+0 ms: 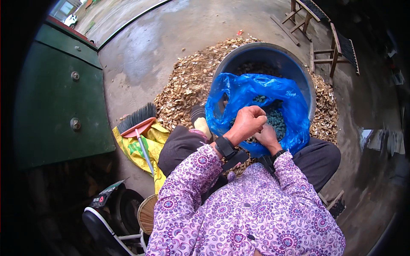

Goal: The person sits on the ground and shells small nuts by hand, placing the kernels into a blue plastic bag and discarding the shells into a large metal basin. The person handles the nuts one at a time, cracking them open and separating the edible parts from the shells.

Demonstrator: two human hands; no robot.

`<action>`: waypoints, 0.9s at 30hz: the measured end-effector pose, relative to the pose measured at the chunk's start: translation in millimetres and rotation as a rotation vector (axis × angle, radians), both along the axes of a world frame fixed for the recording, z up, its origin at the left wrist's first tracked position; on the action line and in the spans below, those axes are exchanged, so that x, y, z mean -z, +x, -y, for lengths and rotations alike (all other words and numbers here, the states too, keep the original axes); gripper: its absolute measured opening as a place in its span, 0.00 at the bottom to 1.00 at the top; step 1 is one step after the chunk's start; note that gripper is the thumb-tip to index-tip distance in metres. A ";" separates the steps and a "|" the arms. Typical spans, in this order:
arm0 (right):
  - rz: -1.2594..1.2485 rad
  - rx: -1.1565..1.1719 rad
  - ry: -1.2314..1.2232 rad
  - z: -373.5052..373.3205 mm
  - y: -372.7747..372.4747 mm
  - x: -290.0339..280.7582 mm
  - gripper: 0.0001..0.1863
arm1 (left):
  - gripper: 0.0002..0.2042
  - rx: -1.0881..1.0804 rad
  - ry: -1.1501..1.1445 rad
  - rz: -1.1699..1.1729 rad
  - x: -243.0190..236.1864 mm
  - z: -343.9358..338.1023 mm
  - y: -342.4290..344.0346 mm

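My left hand (247,123) is closed, its fingers curled in a pinch above a blue plastic bag (220,117). Just below it and to the right, my right hand (268,135) is also closed, its fingertips turned inward and partly covered by the left. Whatever is between the fingers is too small or hidden to make out. Inside the bag lie many small nut kernels (276,123), tinted bluish. The bag sits open in the near part of a large round metal basin (304,77), with darker contents in the shade at its far side.
Peanut shells (188,81) are heaped on the floor around the basin. To the left lie a broom (137,121) and a yellow sack (160,138), near a green metal door (64,98). Wooden folding stools (335,51) stand at the far right. A woven basket (147,213) is at lower left.
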State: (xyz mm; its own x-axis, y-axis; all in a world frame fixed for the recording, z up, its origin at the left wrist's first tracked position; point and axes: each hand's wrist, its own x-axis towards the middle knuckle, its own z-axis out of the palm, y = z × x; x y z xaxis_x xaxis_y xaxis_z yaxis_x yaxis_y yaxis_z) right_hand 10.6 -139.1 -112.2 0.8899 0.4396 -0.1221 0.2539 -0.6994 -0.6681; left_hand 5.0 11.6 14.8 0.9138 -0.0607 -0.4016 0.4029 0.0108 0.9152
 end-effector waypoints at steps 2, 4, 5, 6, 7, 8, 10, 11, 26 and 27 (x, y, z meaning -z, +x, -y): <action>-0.138 0.126 0.045 3.4 -1.4 -2.3 0.10 | 0.12 -0.008 0.052 0.015 -4.9 -1.1 0.5; -0.121 0.185 0.084 9.3 0.8 -13.8 0.10 | 0.13 -0.013 0.103 0.036 -2.1 -0.4 1.2; -0.106 0.241 0.126 11.4 2.1 -21.7 0.10 | 0.13 -0.063 0.158 0.055 10.8 0.1 0.8; -0.100 0.243 0.126 13.6 3.4 -27.7 0.10 | 0.14 -0.113 0.211 0.075 24.2 1.1 0.3; -0.117 0.277 0.180 16.1 5.1 -34.7 0.10 | 0.14 -0.135 0.241 0.125 29.4 3.5 -0.9; -0.134 0.311 0.234 18.5 6.5 -42.7 0.09 | 0.14 -0.132 0.239 0.132 33.8 6.9 -2.5; -0.127 0.317 0.263 20.0 3.6 -59.9 0.08 | 0.14 -0.088 0.228 0.021 39.0 13.3 -5.7; -0.109 0.312 0.280 19.8 1.5 -67.2 0.08 | 0.13 -0.054 0.162 0.009 41.9 15.1 -6.2; -0.480 0.216 0.724 24.8 8.0 -87.4 0.10 | 0.09 -0.038 -0.404 -0.132 19.4 13.0 -3.3; -0.481 0.216 0.726 25.0 7.7 -86.9 0.10 | 0.09 -0.005 -0.392 -0.125 17.8 12.8 -3.2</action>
State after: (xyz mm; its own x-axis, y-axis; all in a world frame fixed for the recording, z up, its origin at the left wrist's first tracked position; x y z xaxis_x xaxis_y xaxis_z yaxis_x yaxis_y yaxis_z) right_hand 18.2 -164.1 -25.3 0.8863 0.3827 -0.2607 -0.2562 -0.0637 -0.9645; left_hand 1.7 -1.2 -3.1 0.8600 -0.2270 -0.4571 0.5100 0.3513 0.7852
